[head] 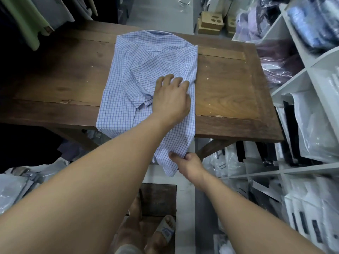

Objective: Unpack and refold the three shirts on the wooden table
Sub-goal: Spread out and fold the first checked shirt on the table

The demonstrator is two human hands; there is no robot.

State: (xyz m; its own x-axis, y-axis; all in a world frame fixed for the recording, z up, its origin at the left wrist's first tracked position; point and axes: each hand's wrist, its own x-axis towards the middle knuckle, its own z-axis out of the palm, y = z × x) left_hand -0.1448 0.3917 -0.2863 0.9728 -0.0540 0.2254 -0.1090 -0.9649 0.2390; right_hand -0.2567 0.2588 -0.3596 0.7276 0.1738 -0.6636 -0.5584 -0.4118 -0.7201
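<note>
A blue-and-white checked shirt lies partly folded on the wooden table, its collar end at the far edge. Its lower end hangs over the near edge. My left hand rests flat on the middle of the shirt, fingers spread and pressing the folded fabric. Below the table edge, my right hand pinches the hanging hem between thumb and fingers. No other shirt shows on the table.
White shelves on the right hold several bagged shirts. More plastic-wrapped packs lie on the floor at left and under the table. Cardboard boxes stand beyond the table. Garments hang at the upper left. My sandalled feet are below.
</note>
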